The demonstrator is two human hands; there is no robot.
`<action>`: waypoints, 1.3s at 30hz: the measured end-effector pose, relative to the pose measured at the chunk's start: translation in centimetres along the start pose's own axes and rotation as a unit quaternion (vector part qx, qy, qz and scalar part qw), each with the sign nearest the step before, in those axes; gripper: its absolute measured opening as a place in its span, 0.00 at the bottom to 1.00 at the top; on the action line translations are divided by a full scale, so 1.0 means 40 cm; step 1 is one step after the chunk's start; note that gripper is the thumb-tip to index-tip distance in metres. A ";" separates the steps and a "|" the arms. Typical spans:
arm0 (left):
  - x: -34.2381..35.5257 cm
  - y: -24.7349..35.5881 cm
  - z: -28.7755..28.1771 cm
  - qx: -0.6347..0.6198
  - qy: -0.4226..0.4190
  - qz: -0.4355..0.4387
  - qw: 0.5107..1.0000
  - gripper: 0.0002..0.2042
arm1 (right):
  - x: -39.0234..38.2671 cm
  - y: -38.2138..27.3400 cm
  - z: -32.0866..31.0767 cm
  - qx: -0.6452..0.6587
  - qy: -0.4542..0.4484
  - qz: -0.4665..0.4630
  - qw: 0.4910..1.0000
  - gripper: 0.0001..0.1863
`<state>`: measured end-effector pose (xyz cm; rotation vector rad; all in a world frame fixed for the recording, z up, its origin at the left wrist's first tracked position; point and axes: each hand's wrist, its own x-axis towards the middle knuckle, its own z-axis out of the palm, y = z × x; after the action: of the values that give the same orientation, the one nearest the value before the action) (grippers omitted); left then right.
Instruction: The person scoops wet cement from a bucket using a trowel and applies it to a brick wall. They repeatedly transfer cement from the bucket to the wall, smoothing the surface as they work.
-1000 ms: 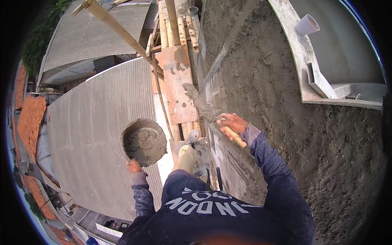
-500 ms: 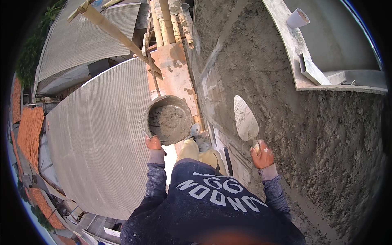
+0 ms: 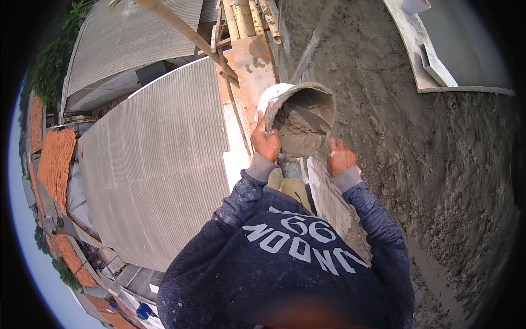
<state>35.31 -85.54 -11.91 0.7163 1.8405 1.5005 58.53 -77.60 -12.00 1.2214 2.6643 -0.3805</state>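
Note:
A white bucket (image 3: 275, 92), crusted with grey mortar along its rim, is tipped toward me in front of my body. Wet mortar (image 3: 298, 131) lies inside it. My left hand (image 3: 266, 140) grips the bucket's left side, fingers stretched along the outer wall. At the right rim, my right hand (image 3: 341, 158) is closed round a trowel's handle, mostly hidden by the fingers. The trowel blade (image 3: 313, 118) seems to reach into the bucket, smeared with mortar and hard to tell from it.
A rough mortar-coated wall (image 3: 405, 164) rises close on my right, with a window ledge (image 3: 402, 41) bearing a white cup (image 3: 415, 5). Bamboo poles (image 3: 241, 22) and a narrow plank (image 3: 255, 66) lie ahead. Corrugated roofs (image 3: 153, 159) spread below on my left.
The bucket has come up and right, tilting toward me, with my left hand now along its side. My right hand brought the trowel from beside the wall to the bucket.

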 end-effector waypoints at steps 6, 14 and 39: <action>-0.032 0.030 0.017 0.038 -0.023 0.041 0.998 0.37 | -0.093 0.073 -0.044 0.042 -0.031 0.102 0.993 0.20; -0.087 0.078 0.032 0.143 -0.043 0.060 0.987 0.39 | -0.083 -0.103 0.119 0.243 -0.146 0.137 0.949 0.27; -0.193 -0.187 -0.044 -0.158 0.134 -0.127 0.970 0.25 | -0.142 -0.040 0.013 0.140 -0.148 0.081 0.976 0.29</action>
<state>38.81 -93.94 -17.92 0.1251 1.7429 1.7234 61.01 -82.83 -10.72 1.3261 2.2941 -0.8601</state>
